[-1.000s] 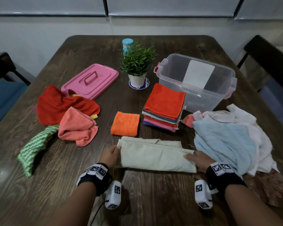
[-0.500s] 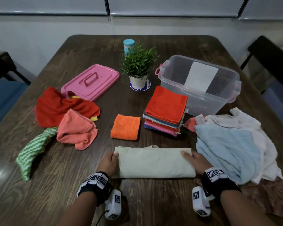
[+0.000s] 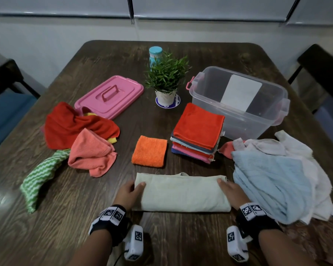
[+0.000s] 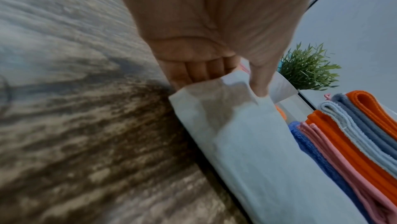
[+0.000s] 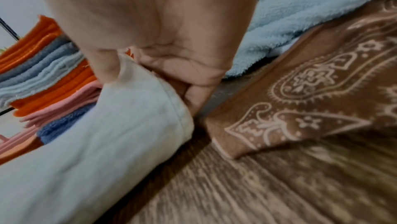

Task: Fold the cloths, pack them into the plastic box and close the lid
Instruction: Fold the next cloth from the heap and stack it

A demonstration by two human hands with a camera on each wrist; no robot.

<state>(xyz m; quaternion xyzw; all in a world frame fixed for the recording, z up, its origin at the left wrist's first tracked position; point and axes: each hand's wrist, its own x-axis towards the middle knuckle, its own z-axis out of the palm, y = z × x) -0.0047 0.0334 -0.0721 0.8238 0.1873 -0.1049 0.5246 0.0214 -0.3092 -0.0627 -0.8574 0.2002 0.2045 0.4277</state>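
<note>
The cream cloth (image 3: 181, 192) lies folded into a long band at 6 o'clock on the table (image 3: 85, 217), nearest the person. The left hand (image 3: 128, 192) pinches its left end, thumb on top and fingers tucked beneath; the right hand (image 3: 230, 191) pinches the right end the same way, as the wrist views show. It looks part-folded, with at least one more fold needed, by my judgement.

Just past it, toward 12 o'clock, sit a small folded orange cloth (image 3: 149, 151) and, at about 1 o'clock, the stack of folded cloths (image 3: 197, 131), touching or nearly touching the plastic box (image 3: 238, 104). The box at 2 o'clock stands open and seems to hold no cloths; a white sheet shows in it. The pink lid (image 3: 110, 96) lies at 10 o'clock, well apart from the box.

Much is left: a loose pile at 9 o'clock (red cloth (image 3: 73, 125), coral cloth (image 3: 92, 152), green striped cloth (image 3: 40, 175)) and another at 3 o'clock (light blue cloth (image 3: 271, 181) over white ones, with a brown patterned cloth (image 5: 311, 92) beneath). Packing and closing are not begun.

The cream cloth's right end lies just beside the blue pile, so room there is tight. Bare table is free at 6 and 7 o'clock. The potted plant (image 3: 166, 81) stands between lid and box, in the lid's path.
</note>
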